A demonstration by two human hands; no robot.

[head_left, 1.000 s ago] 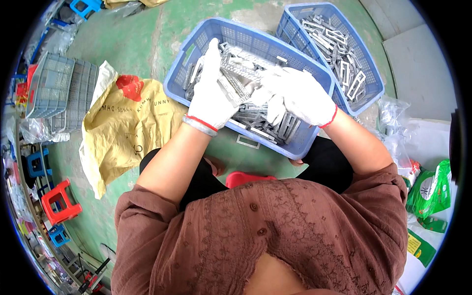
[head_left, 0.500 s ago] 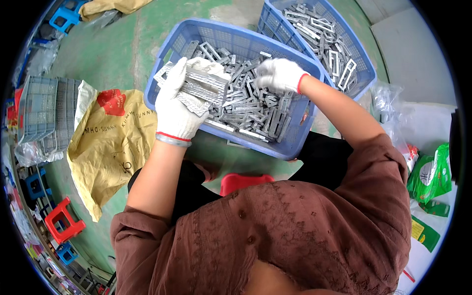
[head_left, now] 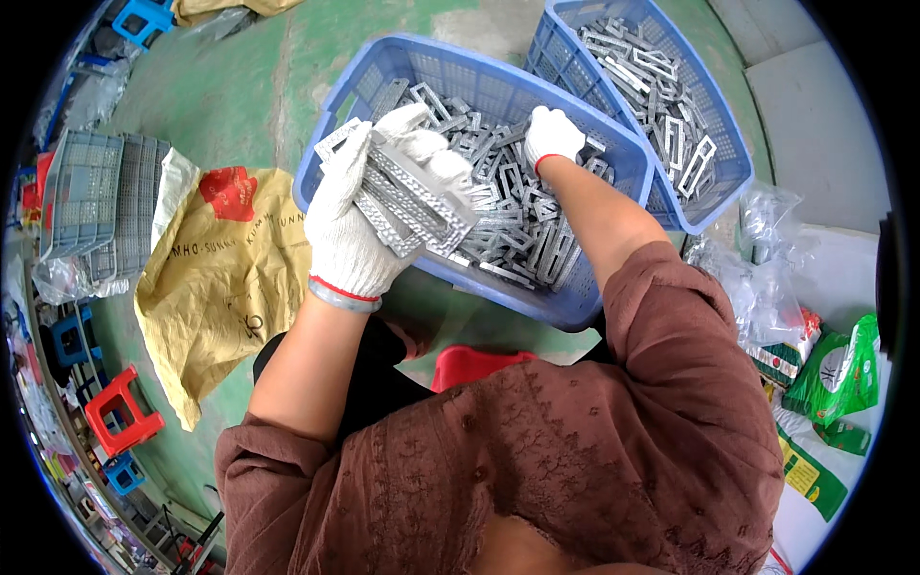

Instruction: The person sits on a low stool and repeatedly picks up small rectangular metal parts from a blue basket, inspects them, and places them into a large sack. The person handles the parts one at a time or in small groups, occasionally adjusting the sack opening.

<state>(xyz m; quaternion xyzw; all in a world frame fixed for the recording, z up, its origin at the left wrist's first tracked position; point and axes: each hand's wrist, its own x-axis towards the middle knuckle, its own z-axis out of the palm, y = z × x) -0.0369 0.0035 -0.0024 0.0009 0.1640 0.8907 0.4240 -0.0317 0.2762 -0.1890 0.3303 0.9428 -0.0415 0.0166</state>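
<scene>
My left hand (head_left: 347, 240), in a white knit glove with a red cuff edge, is wrapped round a small stack of grey metal rectangular frames (head_left: 410, 190). It holds them above the near left part of a blue plastic basket (head_left: 479, 79). Inside that basket lies a heap of loose metal frames (head_left: 551, 251), tangled at many angles. My right hand (head_left: 554, 136), gloved the same way, is down at the heap's far right side. Its fingers curl downward, and whatever is beneath them is hidden from view.
A second blue basket (head_left: 548, 53) with more metal frames stands at the far right, against the first. To the left, a yellow woven sack (head_left: 225, 287) lies by grey crates (head_left: 81, 196). Red (head_left: 120, 412) and blue stools stand further left. Clear plastic bags (head_left: 767, 287) are on the right.
My right hand has moved away, farther into the basket, and its fingers are curled down. The frames in my left hand have tilted a little. The whole view has shifted slightly.
</scene>
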